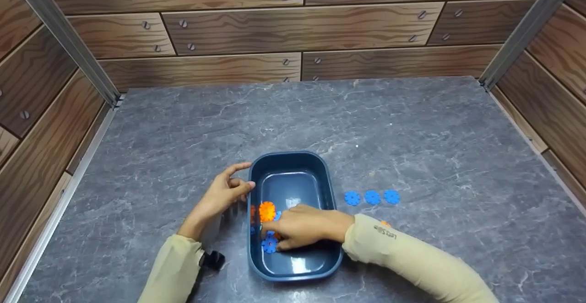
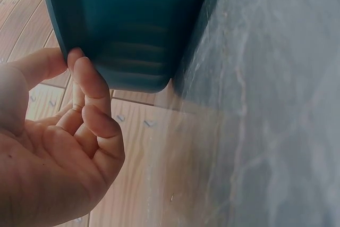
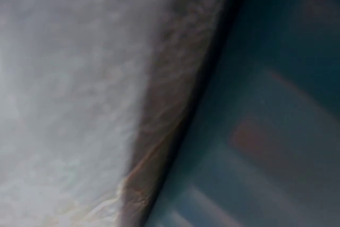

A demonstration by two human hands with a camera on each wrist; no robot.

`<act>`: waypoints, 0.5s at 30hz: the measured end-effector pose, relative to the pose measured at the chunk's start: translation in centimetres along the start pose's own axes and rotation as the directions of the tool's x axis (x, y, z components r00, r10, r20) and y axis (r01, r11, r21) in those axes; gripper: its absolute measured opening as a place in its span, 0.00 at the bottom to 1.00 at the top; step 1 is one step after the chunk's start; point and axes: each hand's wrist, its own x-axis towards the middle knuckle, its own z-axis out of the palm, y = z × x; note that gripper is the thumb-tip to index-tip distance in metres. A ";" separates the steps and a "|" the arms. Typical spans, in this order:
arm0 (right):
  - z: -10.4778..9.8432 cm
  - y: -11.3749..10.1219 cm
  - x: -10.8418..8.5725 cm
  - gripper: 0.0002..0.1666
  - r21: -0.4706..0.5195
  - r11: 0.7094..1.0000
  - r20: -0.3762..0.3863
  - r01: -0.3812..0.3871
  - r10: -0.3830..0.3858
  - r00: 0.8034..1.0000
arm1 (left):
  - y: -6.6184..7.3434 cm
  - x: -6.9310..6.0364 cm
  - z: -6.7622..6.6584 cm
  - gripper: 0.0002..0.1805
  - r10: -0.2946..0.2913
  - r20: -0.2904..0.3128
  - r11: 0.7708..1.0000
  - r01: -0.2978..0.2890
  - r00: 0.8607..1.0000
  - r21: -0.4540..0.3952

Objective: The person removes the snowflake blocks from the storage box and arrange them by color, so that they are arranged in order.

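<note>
A dark blue rectangular bin [image 1: 293,275] stands on the table. My left hand [image 1: 222,195] pinches its left rim between thumb and fingers; the left wrist view shows the grip on the bin wall [image 2: 122,35] closely. Inside the bin, my right hand [image 1: 302,227] reaches down to the left side, its index finger and thumb apart among notched plastic discs. An orange disc [image 1: 267,211] lies just beyond the fingers and a blue disc [image 1: 269,244] beside the thumb. Other discs are partly hidden under the hand. The right wrist view is blurred and shows only the bin's side [image 3: 255,131].
Three blue notched discs [image 1: 372,197] lie in a row right of the bin. An orange piece [image 1: 385,224] peeks out behind the right sleeve. The grey marbled table [image 1: 183,124] is bordered by wood-patterned walls [image 1: 297,28] and metal posts.
</note>
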 end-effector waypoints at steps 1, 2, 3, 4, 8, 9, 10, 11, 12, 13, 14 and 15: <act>0.0 0.0 0.0 0.18 -0.007 1.000 -0.006 0.002 -0.002 1.000 | 0.0 0.0 0.0 0.30 0.002 0.000 1.000 -0.002 1.000 0.003; 0.0 0.0 0.0 0.18 -0.012 1.000 -0.011 0.002 -0.002 1.000 | 0.1 0.0 0.0 0.31 0.003 0.001 1.000 -0.003 1.000 0.007; 0.0 0.0 -0.1 0.18 -0.009 1.000 -0.012 0.000 0.000 1.000 | 0.1 0.0 -0.1 0.30 0.003 0.000 1.000 -0.003 1.000 0.011; -0.1 0.0 -0.1 0.19 -0.005 1.000 -0.012 -0.003 0.003 1.000 | 0.1 0.0 -0.1 0.30 0.001 -0.001 1.000 -0.001 1.000 0.015; -0.3 0.1 -0.2 0.19 0.027 0.999 -0.011 -0.022 0.022 1.000 | 0.1 0.1 -0.1 0.30 -0.004 -0.006 1.000 0.004 1.000 0.017; -0.4 0.1 -0.3 0.19 0.031 0.999 -0.013 -0.026 0.027 1.000 | 0.1 0.1 -0.1 0.30 -0.004 -0.006 1.000 0.004 1.000 0.013; -0.5 0.1 -0.4 0.19 0.033 0.999 -0.015 -0.028 0.028 0.999 | 0.0 0.1 -0.1 0.30 -0.006 -0.006 1.000 0.006 1.000 0.008; -0.6 0.2 -0.4 0.19 0.036 0.999 -0.019 -0.030 0.031 0.999 | 0.0 0.1 -0.1 0.30 -0.005 -0.005 1.000 0.005 1.000 0.005; -0.7 0.2 -0.5 0.19 0.040 0.999 -0.022 -0.035 0.036 0.999 | 0.0 0.1 0.0 0.30 -0.005 -0.006 1.000 0.005 1.000 0.002; -0.8 0.3 -0.6 0.20 0.042 0.998 -0.027 -0.039 0.040 0.999 | 0.0 0.1 0.0 0.30 -0.005 -0.006 1.000 0.005 1.000 0.000; -1.0 0.4 -0.8 0.20 0.046 0.998 -0.030 -0.046 0.048 0.998 | -0.1 0.1 0.0 0.30 -0.005 -0.006 1.000 0.005 1.000 -0.003; -1.1 0.4 -0.9 0.20 0.049 0.997 -0.034 -0.053 0.055 0.998 | -0.1 0.1 0.0 0.30 -0.006 -0.007 1.000 0.006 1.000 -0.006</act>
